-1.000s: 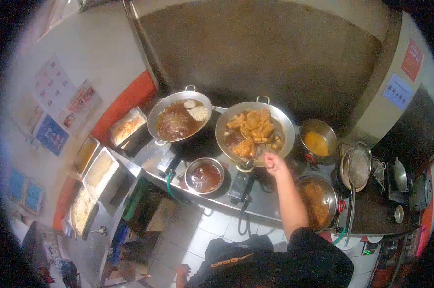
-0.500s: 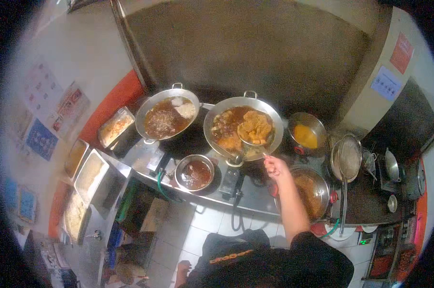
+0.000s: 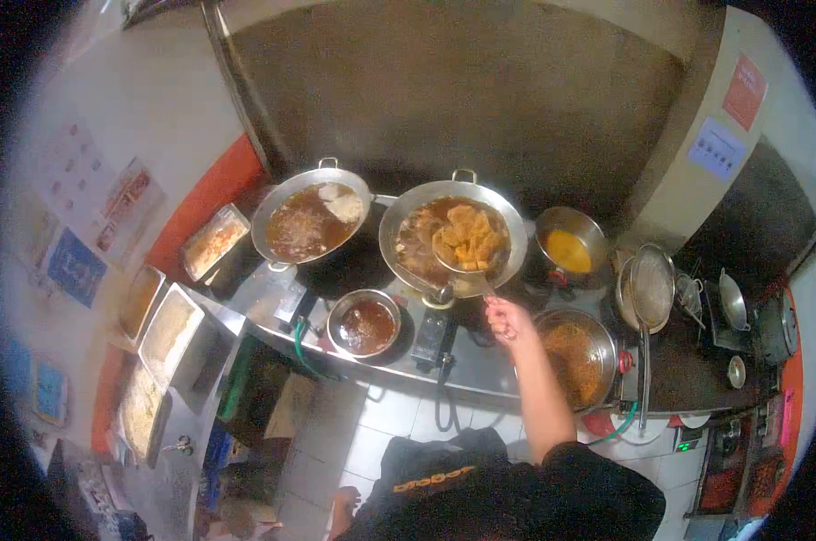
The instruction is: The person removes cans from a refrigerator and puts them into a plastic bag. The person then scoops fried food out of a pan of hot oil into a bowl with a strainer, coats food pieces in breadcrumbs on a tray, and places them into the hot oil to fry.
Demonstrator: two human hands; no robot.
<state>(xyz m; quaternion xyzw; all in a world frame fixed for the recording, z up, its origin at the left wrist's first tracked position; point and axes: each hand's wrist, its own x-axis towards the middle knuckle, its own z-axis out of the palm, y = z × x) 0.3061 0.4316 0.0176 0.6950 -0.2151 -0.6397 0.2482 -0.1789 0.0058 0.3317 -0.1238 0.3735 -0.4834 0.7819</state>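
My right hand (image 3: 509, 322) is closed around the handle of a skimmer (image 3: 458, 267). The skimmer sits low in the middle wok (image 3: 513, 261), heaped with golden fried pieces (image 3: 471, 236). Dark bubbling oil (image 3: 415, 251) shows to the left of the heap. A rounded metal utensil end (image 3: 445, 295) rests by the wok's near rim; its kind is unclear. My left hand (image 3: 344, 507) hangs low beside my body over the floor, fingers loosely apart, with nothing visible in it.
Left stands another wok (image 3: 262, 225) of oil with pale food; in front, a bowl (image 3: 334, 330) of dark liquid. Right are a pan (image 3: 588, 225) of yellow liquid, a pan (image 3: 606, 347) of brown contents and a long-handled strainer (image 3: 651, 287). Trays (image 3: 187, 311) line the left counter.
The golden piece that lay at the wok's lower left no longer shows there, and bubbling oil is visible instead. My right hand still holds the skimmer; the view has shifted slightly.
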